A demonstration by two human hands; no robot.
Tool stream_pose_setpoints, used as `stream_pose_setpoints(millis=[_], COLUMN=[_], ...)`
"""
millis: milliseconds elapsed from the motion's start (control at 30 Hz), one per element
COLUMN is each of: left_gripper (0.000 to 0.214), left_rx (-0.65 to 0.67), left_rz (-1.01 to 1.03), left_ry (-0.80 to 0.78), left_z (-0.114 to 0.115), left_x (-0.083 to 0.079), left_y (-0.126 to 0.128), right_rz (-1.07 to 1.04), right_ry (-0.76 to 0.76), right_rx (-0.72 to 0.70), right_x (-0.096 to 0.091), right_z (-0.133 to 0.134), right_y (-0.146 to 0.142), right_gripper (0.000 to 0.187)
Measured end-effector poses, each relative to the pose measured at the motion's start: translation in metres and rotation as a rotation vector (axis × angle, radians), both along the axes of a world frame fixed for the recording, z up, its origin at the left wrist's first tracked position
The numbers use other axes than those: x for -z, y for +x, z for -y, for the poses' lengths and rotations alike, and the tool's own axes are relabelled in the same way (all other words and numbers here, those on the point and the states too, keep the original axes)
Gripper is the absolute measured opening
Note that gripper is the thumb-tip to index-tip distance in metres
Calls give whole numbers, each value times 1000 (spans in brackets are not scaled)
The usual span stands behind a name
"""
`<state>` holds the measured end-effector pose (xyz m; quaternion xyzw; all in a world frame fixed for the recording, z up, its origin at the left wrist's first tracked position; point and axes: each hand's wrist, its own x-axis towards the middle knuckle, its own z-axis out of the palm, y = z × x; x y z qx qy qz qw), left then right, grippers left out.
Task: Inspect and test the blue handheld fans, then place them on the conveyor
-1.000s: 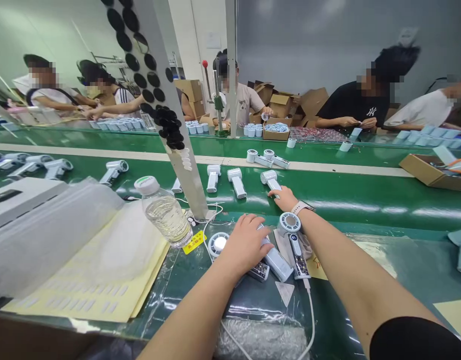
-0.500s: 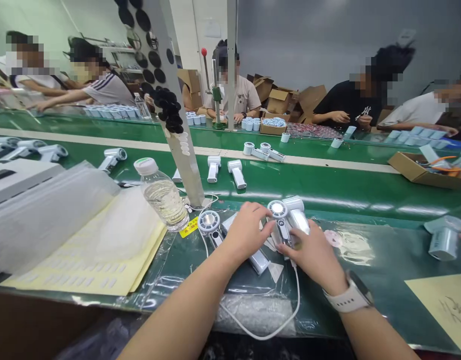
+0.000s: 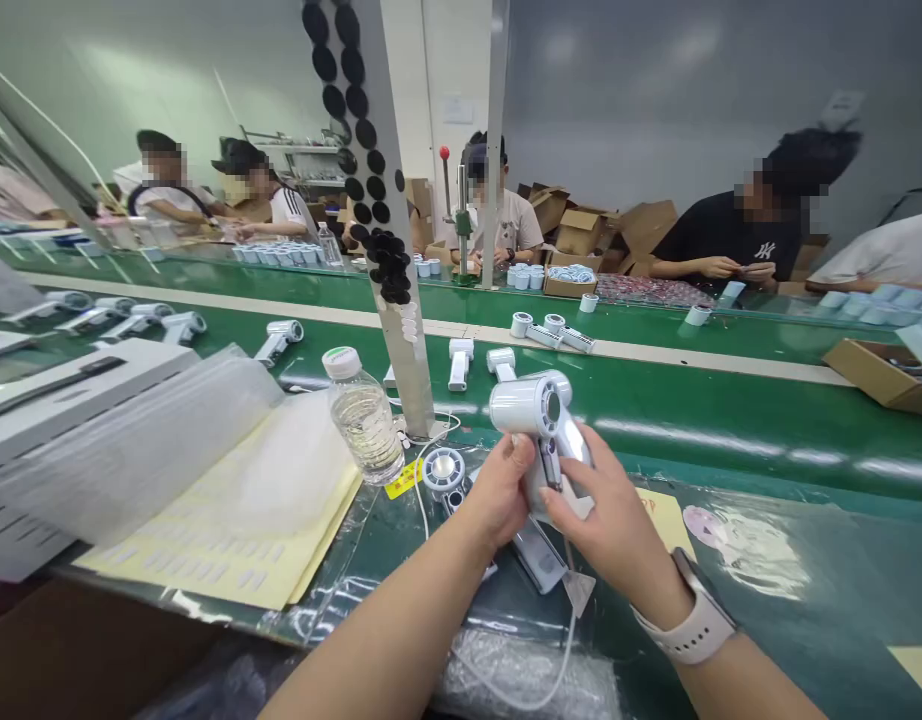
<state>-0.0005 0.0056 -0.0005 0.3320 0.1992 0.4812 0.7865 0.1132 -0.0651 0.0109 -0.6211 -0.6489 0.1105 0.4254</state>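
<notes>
Both of my hands are on a white handheld fan [image 3: 515, 405], lifted above the table with its round grille turned to the right. My left hand [image 3: 506, 490] wraps its handle from the left. My right hand [image 3: 600, 500] grips the handle from the right, thumb toward the front. A white cable [image 3: 562, 670] runs below my hands; where its end plugs in is hidden. Directly behind is a second white fan [image 3: 575, 440], partly covered; whether my right fingers touch it I cannot tell. Another fan [image 3: 444, 468] lies left of my hands, and a white handle [image 3: 540, 560] lies below them.
A water bottle [image 3: 363, 415] stands at left beside a metal post [image 3: 405, 350] bearing black discs. Yellow sticker sheets [image 3: 303, 550] lie at left. More fans [image 3: 279, 340] rest on the green conveyor [image 3: 701, 400]. Several co-workers sit across it. A cardboard box [image 3: 873, 375] stands at right.
The fan has come up off the table and turned, its grille now facing right rather than up. My left hand has closed onto its handle. The camera view has shifted left.
</notes>
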Motion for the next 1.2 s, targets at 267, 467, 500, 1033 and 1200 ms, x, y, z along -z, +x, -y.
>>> stream_pose_setpoints(millis=[267, 467, 500, 1033, 1200], left_gripper=[70, 84, 83, 66, 69], left_rx=[-59, -100, -102, -78, -108], left_rz=[50, -27, -23, 213, 144], left_ry=[-168, -101, -96, -2, 139], left_z=[-14, -12, -12, -18, -11], left_x=[-7, -9, -10, -19, -21], left_y=[-17, -17, -17, -19, -19], right_rz=[-478, -874, -901, -791, -922], right_ry=[-2, -435, -454, -280, -388], right_rx=[-93, -442, -444, -308, -239], right_x=[23, 28, 27, 20, 26], right_z=[0, 2, 2, 8, 10], right_y=[-2, -20, -22, -27, -25], right_gripper=[39, 48, 47, 45, 49])
